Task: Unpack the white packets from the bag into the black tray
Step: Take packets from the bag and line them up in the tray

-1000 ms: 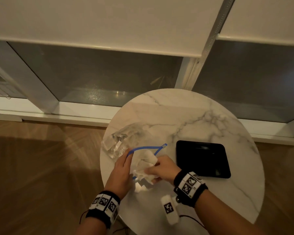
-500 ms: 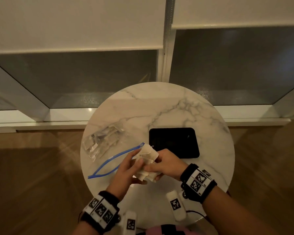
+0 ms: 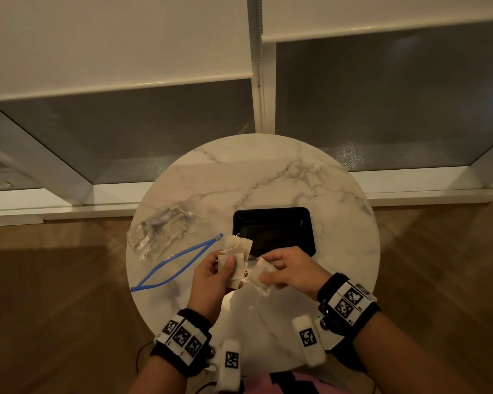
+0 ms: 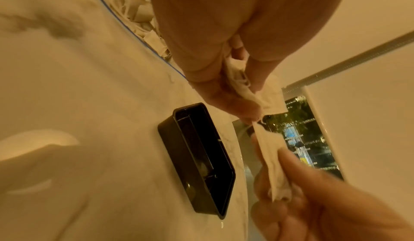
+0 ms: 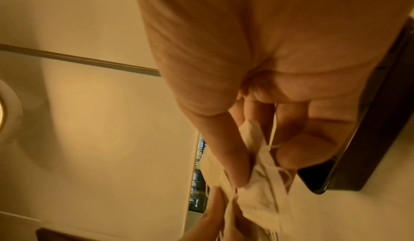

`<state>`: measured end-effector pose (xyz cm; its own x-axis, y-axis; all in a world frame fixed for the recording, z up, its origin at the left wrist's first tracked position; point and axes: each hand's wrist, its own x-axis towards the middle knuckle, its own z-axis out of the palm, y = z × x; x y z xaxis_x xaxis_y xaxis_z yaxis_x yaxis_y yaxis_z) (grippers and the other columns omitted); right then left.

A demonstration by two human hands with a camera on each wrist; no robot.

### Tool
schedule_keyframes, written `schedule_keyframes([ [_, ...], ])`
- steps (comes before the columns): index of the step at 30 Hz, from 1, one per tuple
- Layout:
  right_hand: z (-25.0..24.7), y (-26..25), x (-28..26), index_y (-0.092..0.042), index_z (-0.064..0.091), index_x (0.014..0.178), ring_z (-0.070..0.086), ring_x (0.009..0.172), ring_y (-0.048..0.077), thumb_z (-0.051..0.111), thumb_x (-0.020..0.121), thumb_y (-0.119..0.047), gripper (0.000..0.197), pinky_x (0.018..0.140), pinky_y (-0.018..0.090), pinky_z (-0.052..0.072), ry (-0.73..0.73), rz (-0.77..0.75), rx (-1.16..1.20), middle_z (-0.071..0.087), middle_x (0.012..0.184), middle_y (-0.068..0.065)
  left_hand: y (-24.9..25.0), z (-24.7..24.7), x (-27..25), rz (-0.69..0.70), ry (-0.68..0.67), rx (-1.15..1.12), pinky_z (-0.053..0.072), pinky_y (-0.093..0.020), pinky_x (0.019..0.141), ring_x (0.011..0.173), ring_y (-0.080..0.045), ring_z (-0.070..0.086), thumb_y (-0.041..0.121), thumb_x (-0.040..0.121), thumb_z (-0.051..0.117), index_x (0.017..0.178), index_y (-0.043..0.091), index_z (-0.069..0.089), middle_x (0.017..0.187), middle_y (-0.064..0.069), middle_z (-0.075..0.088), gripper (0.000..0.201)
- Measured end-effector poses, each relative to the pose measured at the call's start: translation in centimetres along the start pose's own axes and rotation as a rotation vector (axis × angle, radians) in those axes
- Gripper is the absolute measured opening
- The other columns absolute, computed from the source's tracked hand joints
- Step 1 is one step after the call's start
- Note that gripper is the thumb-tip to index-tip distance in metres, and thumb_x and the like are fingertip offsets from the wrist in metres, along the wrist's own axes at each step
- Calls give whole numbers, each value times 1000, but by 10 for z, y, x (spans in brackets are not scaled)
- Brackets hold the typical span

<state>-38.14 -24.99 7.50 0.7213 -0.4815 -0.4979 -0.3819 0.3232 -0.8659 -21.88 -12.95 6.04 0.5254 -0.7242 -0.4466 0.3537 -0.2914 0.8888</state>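
My left hand [image 3: 219, 268] pinches a small bunch of white packets [image 3: 237, 251] above the table's near middle, thumb on top. Just to its right, my right hand [image 3: 271, 273] pinches one white packet [image 3: 260, 275] pulled slightly away from the bunch. The left wrist view shows the bunch [image 4: 251, 92] between thumb and fingers and the other packet [image 4: 273, 165] in the right hand's fingers. The black tray [image 3: 273, 231] sits just beyond both hands, its inside dark. The clear bag [image 3: 160, 231] with a blue zip edge [image 3: 177, 263] lies open at the left, more packets inside.
The round marble table [image 3: 268, 177] stands against a window sill with blinds above. Wooden floor lies on both sides. Bare marble shows behind and to the right of the tray.
Both hands lifted the packets out of the bag's mouth and toward the tray's near edge. The right hand has drawn one packet apart from the bunch. The camera view shifted.
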Motion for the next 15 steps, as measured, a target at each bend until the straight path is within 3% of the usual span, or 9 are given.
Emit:
schedule_keyframes([
  [5,-12,4,3,-17,69,109,71,87,18,73,83,-6,28,69,28,56,46,-44,68,75,97,6,4,-4,6,-7,51,-118,57,-31,65,81,-18,71,14,100,57,112,14,66,99,-9,75,15],
  [8,-17,10,14,-17,71,101,70,90,23,69,85,-1,22,71,34,58,156,-8,146,71,96,8,-2,-13,14,-21,78,-35,57,-38,73,86,-24,69,20,99,58,106,16,69,98,-10,75,13],
  [11,-26,13,33,-20,74,94,69,95,26,71,85,-7,16,75,35,59,277,3,151,70,98,10,-9,-24,24,12,66,235,56,-42,72,82,-28,65,37,85,63,96,16,69,91,-15,72,25],
  [13,-29,7,50,-18,73,95,68,92,21,73,83,-6,17,71,24,54,376,-14,103,71,96,7,-12,-30,31,56,10,487,58,-39,70,79,-22,68,28,92,61,96,21,68,88,-5,72,11],
  [15,-30,-3,71,-11,71,100,66,84,14,73,83,-5,19,64,12,49,428,-40,39,70,91,4,-16,-37,40,125,-87,753,59,-36,75,81,-15,67,19,97,59,99,24,66,92,4,70,9],
])
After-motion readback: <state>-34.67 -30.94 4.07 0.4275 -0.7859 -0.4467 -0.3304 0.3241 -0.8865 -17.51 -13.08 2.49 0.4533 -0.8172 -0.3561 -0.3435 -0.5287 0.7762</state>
